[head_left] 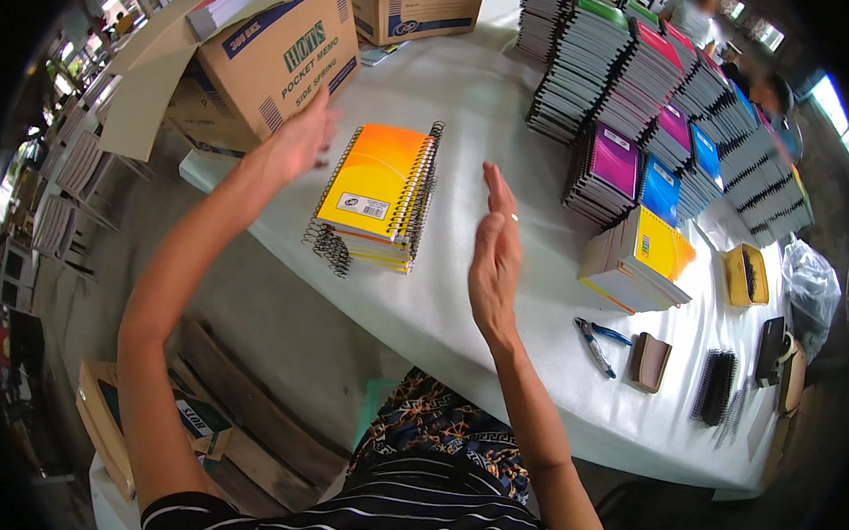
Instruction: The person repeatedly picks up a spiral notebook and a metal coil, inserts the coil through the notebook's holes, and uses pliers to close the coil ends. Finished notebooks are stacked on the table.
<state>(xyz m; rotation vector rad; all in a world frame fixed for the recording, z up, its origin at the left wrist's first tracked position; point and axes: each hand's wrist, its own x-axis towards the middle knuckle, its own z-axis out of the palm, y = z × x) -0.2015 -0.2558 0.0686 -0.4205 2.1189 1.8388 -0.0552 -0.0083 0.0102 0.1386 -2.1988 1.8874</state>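
A stack of spiral-bound notebooks (376, 182) with yellow-orange covers lies on the white-covered table (422, 322), between my two hands. Black wire coils stick out along the stack's right side and at its lower left corner. To the left of the stack, beside the large carton, my left hand (302, 144) is open, slightly blurred, and touches none of the notebooks. My right hand (497, 254) is held upright on the other side with its fingers stretched out, apart from the stack and with nothing in it.
A large open cardboard carton (272, 64) holds books at the far left, with another carton (417, 9) behind. Tall notebook stacks (585, 68) fill the back right. Nearer are a yellow stack (638, 260), pliers (599, 344), a brown holder (650, 361) and black coils (715, 387).
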